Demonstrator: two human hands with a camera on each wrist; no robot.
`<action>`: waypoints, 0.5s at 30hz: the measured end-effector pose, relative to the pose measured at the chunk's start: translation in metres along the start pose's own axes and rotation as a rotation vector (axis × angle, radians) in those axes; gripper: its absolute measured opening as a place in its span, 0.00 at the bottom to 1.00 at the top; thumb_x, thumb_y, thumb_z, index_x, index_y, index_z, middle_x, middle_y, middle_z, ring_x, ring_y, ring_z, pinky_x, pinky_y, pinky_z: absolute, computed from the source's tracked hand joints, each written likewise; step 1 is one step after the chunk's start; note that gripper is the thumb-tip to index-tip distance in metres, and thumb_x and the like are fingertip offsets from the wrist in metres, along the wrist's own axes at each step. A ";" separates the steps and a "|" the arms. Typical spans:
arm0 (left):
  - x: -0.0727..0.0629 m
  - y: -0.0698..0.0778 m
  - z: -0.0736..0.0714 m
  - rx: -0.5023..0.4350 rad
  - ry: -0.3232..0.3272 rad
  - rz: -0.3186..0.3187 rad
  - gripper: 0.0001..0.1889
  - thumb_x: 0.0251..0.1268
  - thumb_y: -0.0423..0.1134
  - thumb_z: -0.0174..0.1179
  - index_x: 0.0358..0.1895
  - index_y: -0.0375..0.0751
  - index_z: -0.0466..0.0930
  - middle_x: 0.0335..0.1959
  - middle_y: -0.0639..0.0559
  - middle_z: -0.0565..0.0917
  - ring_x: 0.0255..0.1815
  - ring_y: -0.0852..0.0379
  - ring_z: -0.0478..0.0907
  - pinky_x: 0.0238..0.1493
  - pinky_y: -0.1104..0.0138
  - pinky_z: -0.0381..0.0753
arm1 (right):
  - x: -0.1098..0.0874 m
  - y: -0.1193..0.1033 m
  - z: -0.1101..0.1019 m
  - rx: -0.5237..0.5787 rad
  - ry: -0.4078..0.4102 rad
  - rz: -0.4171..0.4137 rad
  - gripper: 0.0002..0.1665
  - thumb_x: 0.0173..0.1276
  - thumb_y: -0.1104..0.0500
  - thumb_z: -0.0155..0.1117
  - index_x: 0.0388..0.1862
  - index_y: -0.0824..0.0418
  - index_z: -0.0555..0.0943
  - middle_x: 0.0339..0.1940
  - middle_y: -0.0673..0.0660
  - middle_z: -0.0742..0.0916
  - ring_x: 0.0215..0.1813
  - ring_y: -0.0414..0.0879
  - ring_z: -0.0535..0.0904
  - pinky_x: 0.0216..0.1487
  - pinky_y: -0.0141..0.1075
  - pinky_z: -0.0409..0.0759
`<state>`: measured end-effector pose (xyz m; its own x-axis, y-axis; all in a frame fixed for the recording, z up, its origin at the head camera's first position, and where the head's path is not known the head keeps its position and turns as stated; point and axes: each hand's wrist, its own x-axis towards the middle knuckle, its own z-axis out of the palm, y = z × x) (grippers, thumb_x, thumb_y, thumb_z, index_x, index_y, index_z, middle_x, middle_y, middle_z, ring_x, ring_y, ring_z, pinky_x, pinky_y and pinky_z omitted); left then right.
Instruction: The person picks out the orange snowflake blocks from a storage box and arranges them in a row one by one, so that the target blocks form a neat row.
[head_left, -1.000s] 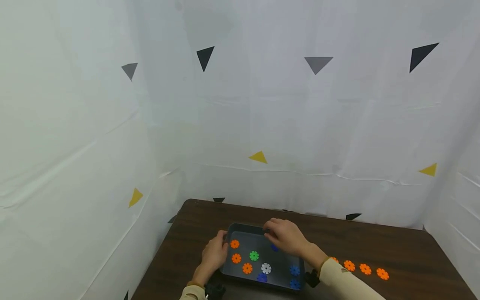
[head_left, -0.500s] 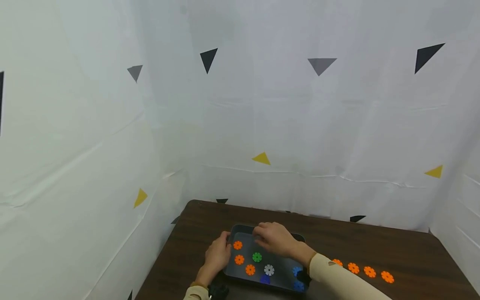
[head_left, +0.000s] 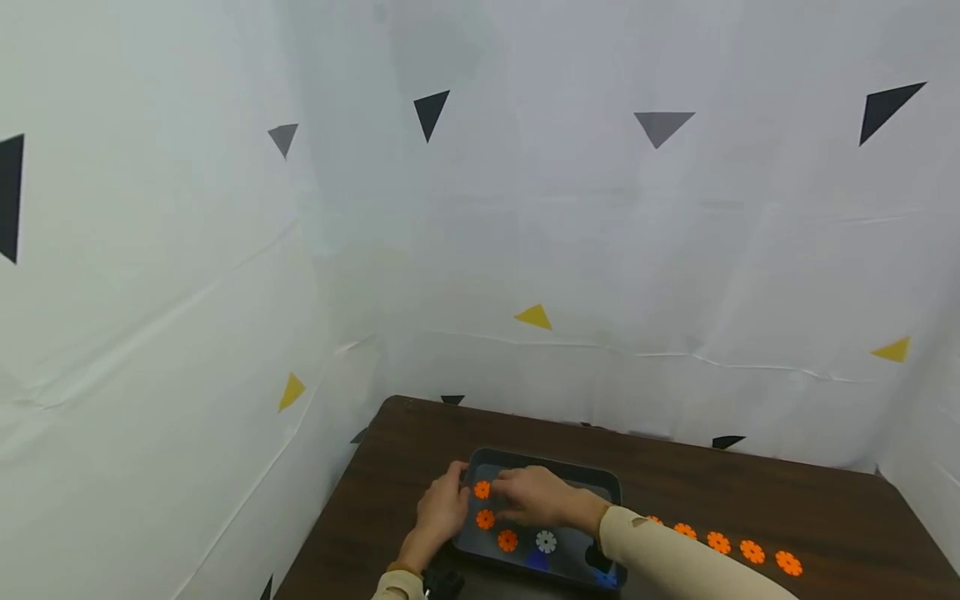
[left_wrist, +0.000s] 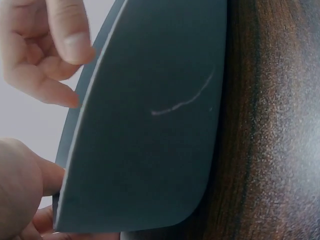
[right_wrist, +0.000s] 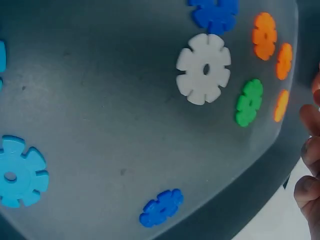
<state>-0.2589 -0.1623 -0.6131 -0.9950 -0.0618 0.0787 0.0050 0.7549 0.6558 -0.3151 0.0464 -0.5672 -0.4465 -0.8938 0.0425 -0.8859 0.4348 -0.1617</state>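
My left hand (head_left: 442, 504) grips the left rim of a dark grey tray (head_left: 570, 469). My right hand (head_left: 540, 497) is over the tray's left part, fingertips close to an orange notched disc (head_left: 482, 489). In the left wrist view its thumb and fingers are spread apart above the tray wall, nothing between them. Two more orange discs (head_left: 485, 519) lie nearer the front. The right wrist view shows a white disc (right_wrist: 215, 85), a green disc (right_wrist: 249, 95), a dark blue disc (right_wrist: 167, 202) and a light blue disc (right_wrist: 32, 177) on the tray floor.
Right of the tray, several orange discs (head_left: 718, 542) lie in a row on the dark brown wooden table (head_left: 795, 500), partly behind the right sleeve (head_left: 675, 554). White sheeting (head_left: 480, 225) with black, grey and yellow triangles stands behind and beside the table.
My right hand has moved left and a little toward me, from the tray's back edge to the orange discs. My left hand keeps its grip on the rim. The head view has shifted slightly.
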 end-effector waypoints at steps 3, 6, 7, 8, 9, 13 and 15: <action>0.001 0.002 -0.001 -0.013 -0.004 0.005 0.21 0.79 0.35 0.61 0.70 0.40 0.75 0.47 0.45 0.88 0.29 0.58 0.80 0.27 0.60 0.75 | 0.001 -0.001 0.002 -0.012 -0.034 -0.005 0.16 0.70 0.46 0.77 0.51 0.48 0.84 0.45 0.45 0.87 0.35 0.32 0.79 0.36 0.30 0.79; 0.002 0.002 -0.001 -0.017 -0.004 0.013 0.20 0.79 0.34 0.61 0.70 0.40 0.75 0.46 0.45 0.88 0.29 0.58 0.80 0.27 0.60 0.75 | 0.001 -0.001 0.005 -0.008 -0.083 -0.007 0.18 0.69 0.44 0.77 0.53 0.47 0.85 0.47 0.43 0.87 0.38 0.32 0.81 0.38 0.30 0.81; 0.002 0.001 -0.001 -0.018 -0.001 0.019 0.20 0.78 0.34 0.61 0.69 0.40 0.75 0.46 0.46 0.88 0.29 0.59 0.80 0.27 0.61 0.75 | 0.001 -0.001 0.007 -0.011 -0.099 -0.015 0.19 0.68 0.43 0.77 0.53 0.47 0.84 0.48 0.43 0.87 0.40 0.32 0.81 0.40 0.30 0.81; 0.002 0.000 -0.001 -0.014 0.000 0.017 0.20 0.79 0.34 0.61 0.70 0.41 0.75 0.46 0.46 0.88 0.29 0.59 0.80 0.27 0.61 0.75 | 0.001 -0.001 0.008 -0.009 -0.118 -0.026 0.20 0.68 0.42 0.77 0.53 0.47 0.84 0.48 0.43 0.86 0.40 0.31 0.80 0.39 0.30 0.80; 0.002 0.000 -0.001 -0.015 0.003 0.016 0.20 0.78 0.34 0.61 0.69 0.41 0.75 0.46 0.46 0.88 0.29 0.58 0.80 0.27 0.60 0.75 | 0.001 -0.002 0.009 -0.015 -0.128 -0.041 0.21 0.67 0.41 0.78 0.53 0.47 0.85 0.48 0.42 0.86 0.41 0.31 0.81 0.40 0.30 0.80; 0.001 -0.003 -0.001 -0.017 0.010 0.008 0.20 0.78 0.35 0.61 0.69 0.41 0.76 0.47 0.46 0.88 0.30 0.58 0.80 0.28 0.59 0.75 | 0.001 -0.003 0.015 -0.051 -0.139 -0.098 0.20 0.66 0.41 0.79 0.51 0.45 0.85 0.46 0.41 0.85 0.38 0.29 0.78 0.37 0.28 0.78; 0.001 -0.003 -0.001 -0.016 0.015 0.009 0.20 0.78 0.35 0.61 0.69 0.41 0.76 0.46 0.46 0.88 0.31 0.57 0.81 0.28 0.59 0.75 | 0.001 -0.004 0.017 -0.060 -0.137 -0.111 0.17 0.66 0.41 0.79 0.48 0.45 0.86 0.44 0.40 0.84 0.36 0.28 0.77 0.35 0.27 0.76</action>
<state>-0.2598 -0.1654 -0.6148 -0.9933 -0.0646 0.0961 0.0161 0.7448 0.6671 -0.3100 0.0422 -0.5831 -0.3274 -0.9416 -0.0781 -0.9367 0.3344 -0.1040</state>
